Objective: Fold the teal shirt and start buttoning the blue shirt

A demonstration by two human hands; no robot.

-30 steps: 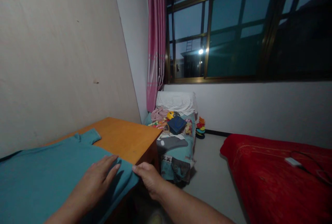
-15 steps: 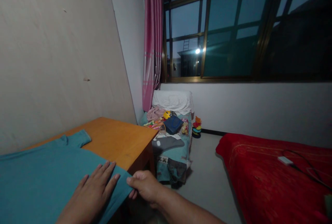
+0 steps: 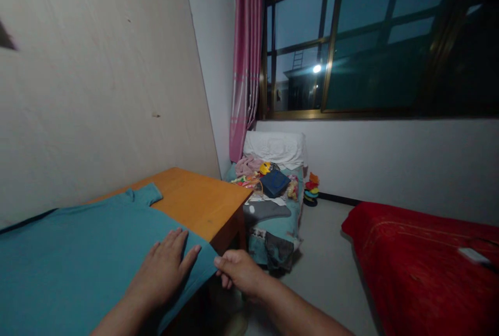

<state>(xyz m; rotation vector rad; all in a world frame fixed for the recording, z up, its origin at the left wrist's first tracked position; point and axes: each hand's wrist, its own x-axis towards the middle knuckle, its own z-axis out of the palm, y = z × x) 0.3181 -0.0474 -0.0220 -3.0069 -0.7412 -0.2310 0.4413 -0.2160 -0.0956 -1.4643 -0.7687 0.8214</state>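
Note:
A teal short-sleeved shirt [image 3: 89,253] lies spread over an orange wooden table [image 3: 202,198], one sleeve pointing toward the back wall. My left hand [image 3: 167,263] rests flat on the cloth, fingers stretched out and slightly apart. Just right of it, my right hand [image 3: 237,273] pinches the shirt's corner between thumb and fingers, at the table's front edge. Part of the shirt hangs over that edge below my hands.
Beyond the table, a small bed [image 3: 294,216] holds a white pillow [image 3: 275,149], a dark blue bag-like item [image 3: 275,184] and clothes. Stacked colourful toy rings [image 3: 311,190] stand on the floor. A red-covered bed [image 3: 421,258] is at right, a power strip [image 3: 473,255] on it.
The view has turned left, so the scene sits further right. Both hands keep their places on the shirt: the left flat, the right pinching the corner.

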